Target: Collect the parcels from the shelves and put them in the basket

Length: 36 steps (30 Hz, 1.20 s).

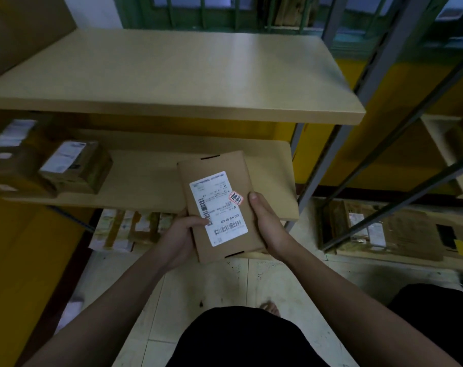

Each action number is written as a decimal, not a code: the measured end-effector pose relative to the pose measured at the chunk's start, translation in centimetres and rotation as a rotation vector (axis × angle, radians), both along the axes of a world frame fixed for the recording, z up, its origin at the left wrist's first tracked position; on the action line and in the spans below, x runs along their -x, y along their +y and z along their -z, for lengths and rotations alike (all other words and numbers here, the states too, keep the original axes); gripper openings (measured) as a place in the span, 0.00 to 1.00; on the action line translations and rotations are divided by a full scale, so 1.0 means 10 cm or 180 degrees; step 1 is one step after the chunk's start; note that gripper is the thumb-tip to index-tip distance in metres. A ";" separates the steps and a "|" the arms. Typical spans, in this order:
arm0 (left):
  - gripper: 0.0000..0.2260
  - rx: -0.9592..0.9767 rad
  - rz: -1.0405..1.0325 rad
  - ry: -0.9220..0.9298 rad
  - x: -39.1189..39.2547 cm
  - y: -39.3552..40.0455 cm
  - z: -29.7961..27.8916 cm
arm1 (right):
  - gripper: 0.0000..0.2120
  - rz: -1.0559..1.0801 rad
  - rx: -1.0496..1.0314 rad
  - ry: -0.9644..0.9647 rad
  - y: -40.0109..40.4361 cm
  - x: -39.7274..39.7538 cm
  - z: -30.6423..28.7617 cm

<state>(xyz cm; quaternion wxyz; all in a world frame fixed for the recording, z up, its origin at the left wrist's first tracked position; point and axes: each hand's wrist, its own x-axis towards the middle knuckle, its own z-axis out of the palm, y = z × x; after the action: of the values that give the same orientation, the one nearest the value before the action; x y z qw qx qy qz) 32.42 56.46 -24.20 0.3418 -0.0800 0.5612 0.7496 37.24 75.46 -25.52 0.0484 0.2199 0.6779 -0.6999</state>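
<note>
I hold a flat brown cardboard parcel (219, 205) with a white shipping label and a small red sticker, face up in front of the middle shelf (145, 186). My left hand (178, 239) grips its lower left edge, thumb on the label. Along the parcel's right edge, my right hand (267, 223) grips it with the thumb on top. Two more brown parcels (76, 166) with white labels sit on the left of the middle shelf. No basket is in view.
The top shelf (185, 75) is bare board. Several taped boxes (129, 229) lie on the floor under the shelf. A grey metal upright (328, 165) separates this rack from another to the right, with flattened cardboard boxes (399, 231) low down.
</note>
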 end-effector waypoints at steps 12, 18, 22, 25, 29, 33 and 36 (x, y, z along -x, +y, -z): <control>0.12 0.0493 -0.0431 0.0478 0.18 -0.16 -0.03 | 0.19 0.0111 -0.0748 0.0253 -0.39 -0.11 -0.05; 0.16 0.0356 -0.0901 0.0588 0.50 -0.40 -0.19 | 0.14 -0.0367 -0.0815 0.0371 -0.30 -0.05 -0.16; 0.11 0.1084 0.0412 0.1010 0.62 -0.71 -0.33 | 0.13 -0.0803 -0.0841 0.0194 -0.13 0.01 -0.28; 0.09 0.1228 0.0992 0.1011 0.57 -0.79 -0.34 | 0.12 -0.0845 -0.0878 0.0090 -0.08 0.08 -0.35; 0.14 0.1124 0.0263 0.0932 0.54 -0.82 -0.19 | 0.14 -0.0058 -0.0615 -0.0138 -0.05 0.15 -0.31; 0.19 0.0668 -0.0456 0.0542 0.46 -0.82 -0.03 | 0.20 0.0328 0.0116 -0.0307 -0.11 0.16 -0.25; 0.20 0.0412 -0.0344 0.0445 0.41 -0.82 0.02 | 0.17 0.0390 0.0178 0.0058 -0.17 0.18 -0.24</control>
<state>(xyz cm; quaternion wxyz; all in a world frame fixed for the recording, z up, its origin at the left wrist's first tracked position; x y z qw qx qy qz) 28.30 48.23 -24.35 0.2550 -0.0795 0.6257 0.7329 35.43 73.71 -23.15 0.0055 0.2531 0.6437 -0.7221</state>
